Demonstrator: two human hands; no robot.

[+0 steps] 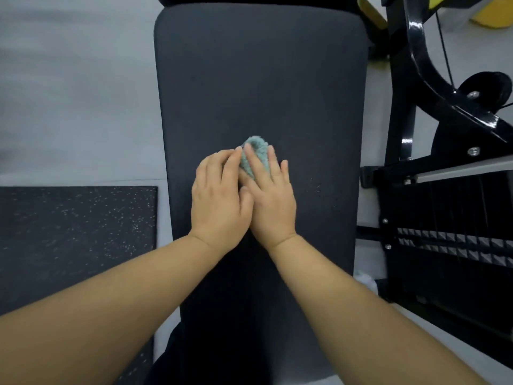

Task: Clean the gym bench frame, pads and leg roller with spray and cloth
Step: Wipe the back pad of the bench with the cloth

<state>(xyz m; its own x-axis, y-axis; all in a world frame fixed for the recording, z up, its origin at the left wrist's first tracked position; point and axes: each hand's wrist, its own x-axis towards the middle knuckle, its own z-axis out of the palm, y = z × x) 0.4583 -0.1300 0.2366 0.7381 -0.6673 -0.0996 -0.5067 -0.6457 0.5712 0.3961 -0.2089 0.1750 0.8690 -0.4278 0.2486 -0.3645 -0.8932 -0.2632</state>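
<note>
Both hands pressed a bunched cloth onto the bench pad.

Head view: the left hand [219, 198] and right hand [270, 195], fingers flat, covered the soft, light teal cloth [254, 154] mid-way along the firm dark bench pad [261, 79]; it likely bunches easily, best gripped by its gathered bulk.

A small fluffy green cloth [254, 155] sits bunched up on the middle of the long dark bench pad [261, 79].
</note>
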